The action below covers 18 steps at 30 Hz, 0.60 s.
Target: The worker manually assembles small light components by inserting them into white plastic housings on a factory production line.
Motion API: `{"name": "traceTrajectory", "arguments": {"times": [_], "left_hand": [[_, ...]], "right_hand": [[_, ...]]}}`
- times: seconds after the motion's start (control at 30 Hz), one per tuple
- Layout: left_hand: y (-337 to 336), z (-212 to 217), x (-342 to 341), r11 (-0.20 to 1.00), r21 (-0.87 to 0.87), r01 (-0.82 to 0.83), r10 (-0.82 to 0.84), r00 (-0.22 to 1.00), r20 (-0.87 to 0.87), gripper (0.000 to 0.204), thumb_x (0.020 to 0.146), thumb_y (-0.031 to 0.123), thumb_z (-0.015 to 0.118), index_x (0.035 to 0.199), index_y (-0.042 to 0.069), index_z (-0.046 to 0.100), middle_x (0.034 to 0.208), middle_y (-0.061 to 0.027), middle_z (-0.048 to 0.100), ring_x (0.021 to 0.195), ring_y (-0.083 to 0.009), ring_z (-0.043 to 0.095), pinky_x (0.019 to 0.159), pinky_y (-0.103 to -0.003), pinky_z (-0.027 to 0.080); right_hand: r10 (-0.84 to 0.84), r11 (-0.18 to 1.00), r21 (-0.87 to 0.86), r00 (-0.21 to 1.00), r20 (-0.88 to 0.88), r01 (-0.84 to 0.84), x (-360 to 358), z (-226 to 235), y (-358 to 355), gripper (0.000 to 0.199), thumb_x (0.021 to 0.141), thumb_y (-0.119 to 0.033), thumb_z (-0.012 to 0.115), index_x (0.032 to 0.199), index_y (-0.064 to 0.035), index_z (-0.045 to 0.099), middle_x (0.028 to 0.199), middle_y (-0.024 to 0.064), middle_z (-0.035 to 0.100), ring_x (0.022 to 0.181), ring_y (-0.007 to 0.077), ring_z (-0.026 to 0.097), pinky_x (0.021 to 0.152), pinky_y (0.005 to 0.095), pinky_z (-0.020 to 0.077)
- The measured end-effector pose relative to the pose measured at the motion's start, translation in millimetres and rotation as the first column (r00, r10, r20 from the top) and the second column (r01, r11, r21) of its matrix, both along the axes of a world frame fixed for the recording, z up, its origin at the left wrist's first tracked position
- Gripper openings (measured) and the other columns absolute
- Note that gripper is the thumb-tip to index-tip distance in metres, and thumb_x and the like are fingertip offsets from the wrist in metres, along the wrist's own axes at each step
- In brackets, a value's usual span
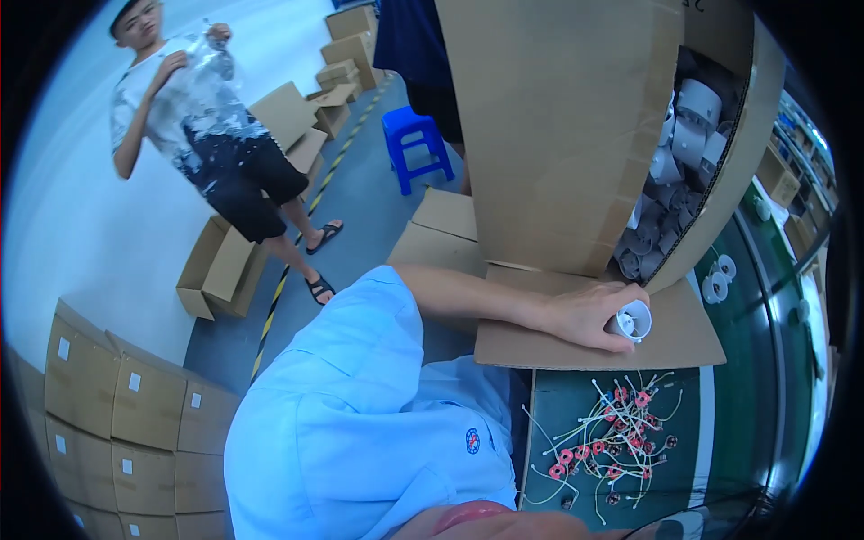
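My left hand [583, 315] is closed around a white cylindrical plastic housing [637, 315], whose open end shows a hub inside. It is just above a flap of a big cardboard box [558, 135]. The box is tilted, its opening to the right, with many similar white housings [691, 139] heaped inside. Below the flap, a tangle of small red ring-shaped parts with white wires [612, 441] lies on the green work surface [558, 396]. My right hand is out of sight.
A green conveyor belt [751, 261] runs along the right, with loose white housings [717, 286] on it. Stacked cartons [144, 405] stand at lower left. A blue stool [417, 144], a standing person [216, 135] and open cartons [225, 265] are beyond. Another person's dark clothing [414, 54] shows behind the box.
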<state>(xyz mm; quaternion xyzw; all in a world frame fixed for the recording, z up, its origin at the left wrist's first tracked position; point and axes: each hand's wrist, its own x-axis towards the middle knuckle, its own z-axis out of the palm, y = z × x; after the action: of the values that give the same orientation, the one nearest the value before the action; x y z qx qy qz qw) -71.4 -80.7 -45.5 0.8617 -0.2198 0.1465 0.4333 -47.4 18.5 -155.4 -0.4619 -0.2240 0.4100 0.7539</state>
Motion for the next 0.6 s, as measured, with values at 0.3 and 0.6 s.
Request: {"name": "traceTrajectory", "arguments": {"times": [0.3, 0.6], "left_hand": [[25.4, 12.3, 23.4, 0.987, -0.013, 0.162, -0.162, 0.984, -0.076, 0.053, 0.069, 0.011, 0.073, 0.116, 0.004, 0.047, 0.105, -0.0115, 0.054, 0.098, -0.0221, 0.056, 0.085, -0.033, 0.045], [20.3, -2.6, 33.1, 0.91, -0.162, 0.381, -0.387, 0.922, -0.007, 0.052, 0.072, 0.008, 0.073, 0.116, 0.001, 0.046, 0.1, -0.0133, 0.057, 0.092, -0.0231, 0.059, 0.081, -0.033, 0.046]], "right_hand": [[-0.869, 0.495, -0.447, 0.436, -0.235, 0.745, 27.6, -68.7, -231.9, 0.017, 0.086, -0.012, 0.049, 0.101, -0.0051, 0.055, 0.076, 0.0039, 0.053, 0.055, 0.0089, 0.045, 0.044, 0.0249, 0.0334], [-0.88, -0.245, -0.668, -0.45, -0.15, 0.703, -179.0, -45.0, -295.3, 0.017, 0.086, -0.012, 0.049, 0.101, -0.0058, 0.055, 0.076, 0.0037, 0.052, 0.055, 0.0086, 0.045, 0.044, 0.0246, 0.033]]}}
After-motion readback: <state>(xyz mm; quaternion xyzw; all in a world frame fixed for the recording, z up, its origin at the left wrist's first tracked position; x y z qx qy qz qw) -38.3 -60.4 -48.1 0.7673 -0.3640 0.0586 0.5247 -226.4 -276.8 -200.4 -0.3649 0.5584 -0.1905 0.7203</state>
